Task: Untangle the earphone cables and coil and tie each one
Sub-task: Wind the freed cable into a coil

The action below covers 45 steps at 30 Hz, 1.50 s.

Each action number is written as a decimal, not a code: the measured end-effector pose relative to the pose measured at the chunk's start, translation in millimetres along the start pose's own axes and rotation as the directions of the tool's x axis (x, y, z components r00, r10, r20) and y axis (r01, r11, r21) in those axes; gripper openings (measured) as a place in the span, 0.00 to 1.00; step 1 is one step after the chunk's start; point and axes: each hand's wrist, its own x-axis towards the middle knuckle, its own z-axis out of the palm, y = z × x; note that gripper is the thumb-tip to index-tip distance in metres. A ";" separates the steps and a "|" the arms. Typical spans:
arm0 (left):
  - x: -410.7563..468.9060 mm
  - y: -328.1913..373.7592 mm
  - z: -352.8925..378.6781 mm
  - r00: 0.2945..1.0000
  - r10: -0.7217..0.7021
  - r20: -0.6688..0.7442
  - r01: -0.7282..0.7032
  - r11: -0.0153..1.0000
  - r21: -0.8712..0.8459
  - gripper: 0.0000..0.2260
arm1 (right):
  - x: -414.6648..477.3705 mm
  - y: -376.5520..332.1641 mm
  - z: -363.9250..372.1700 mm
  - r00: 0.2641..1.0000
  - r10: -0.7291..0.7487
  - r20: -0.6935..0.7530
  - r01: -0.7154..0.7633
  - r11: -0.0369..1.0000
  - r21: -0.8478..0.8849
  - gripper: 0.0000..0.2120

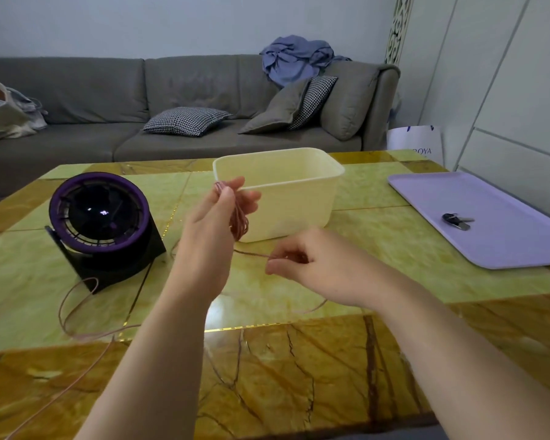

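1. Your left hand (218, 211) is raised above the table. Its thumb and forefinger are closed together on the top of a thin pinkish-brown earphone cable (241, 223) gathered into several loops; the other fingers are spread loosely toward the far side.
2. The loops hang straight down from that pinch, below the fingertips and clear of the table.
3. Your right hand (302, 265) is lower and to the right of the left. Its fingers are curled in, and thumb and forefinger pinch a single strand of the same cable.
4. That strand runs taut from the bottom of the hanging loops across to your right fingertips.
5. The rest of the cable lies slack on the glossy yellow-green and brown marble-patterned table (299, 360). It curves under your right wrist, passes behind your left forearm, forms a loop well to the left of your left fingers, then trails to the near-left edge.
6. Just beyond both sets of fingers stands a cream rectangular plastic container (299, 198); the hanging loops show in front of its near wall.
7. To the left of your left fingers sits a round purple-rimmed desk fan on a black base (99, 214); the slack loop lies by that base.
8. Well to the right of your right fingers lies a flat lilac plastic tray (489, 242) carrying a small bunch of keys (456, 221).
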 end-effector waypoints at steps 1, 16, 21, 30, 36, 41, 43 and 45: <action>-0.2 -2.8 -3.4 1.000 0.023 0.019 -0.025 0.991 0.133 0.13 | -1.6 -1.5 -5.5 0.999 -0.005 -0.033 0.004 1.000 -0.014 0.08; -14.6 4.9 -5.9 0.448 -0.171 0.878 0.557 0.821 -0.124 0.13 | 6.0 17.2 -7.8 0.977 0.019 -0.211 0.119 0.773 0.623 0.27; -4.7 9.1 -2.5 0.847 -0.069 0.528 0.432 0.669 -0.605 0.10 | 9.7 18.4 6.5 0.980 0.055 -0.189 0.061 0.829 0.556 0.15; 4.6 1.2 -14.8 0.998 -0.057 0.018 0.058 0.998 -0.019 0.13 | -2.3 7.0 -9.8 0.999 0.032 -0.007 -0.031 0.998 0.057 0.06; -16.4 -7.9 -13.7 0.751 -0.487 0.445 0.324 0.860 0.395 0.18 | -8.7 7.4 -31.9 0.979 -0.047 -0.198 0.073 0.989 0.129 0.06; -12.1 1.5 -13.5 0.512 -0.239 0.825 0.560 0.821 -0.110 0.13 | -1.0 18.8 -23.9 0.957 0.044 -0.287 0.104 0.871 0.480 0.09; -9.0 5.2 -11.9 0.572 -0.139 0.809 0.609 0.732 -0.305 0.14 | 4.9 21.7 -11.4 0.962 0.102 -0.253 0.070 0.804 0.591 0.12; -7.4 9.3 -9.8 0.697 -0.110 0.709 0.557 0.705 -0.439 0.15 | 9.0 21.1 2.7 0.977 0.100 -0.190 0.026 0.823 0.567 0.16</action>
